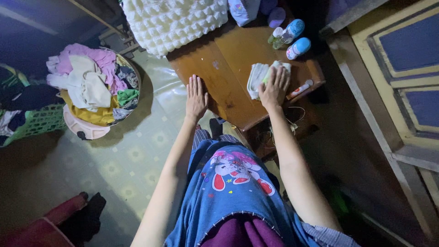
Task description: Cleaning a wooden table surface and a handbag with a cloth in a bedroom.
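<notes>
While hands [235, 91] press table [228, 64], bottles [292, 36] behind cloth [257, 78], laundry basket [91, 89] left

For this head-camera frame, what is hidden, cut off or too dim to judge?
- Folded white cloth on the brown wooden table: the right hand covers part of it.
- White knobbly knitted blanket: cut off by the top edge.
- Small blue-capped bottles: too small to tell their contents.
- Dark area left of the round basket of mixed clothes: too dim.
- Left hand: flat on the table, unobscured.
</notes>
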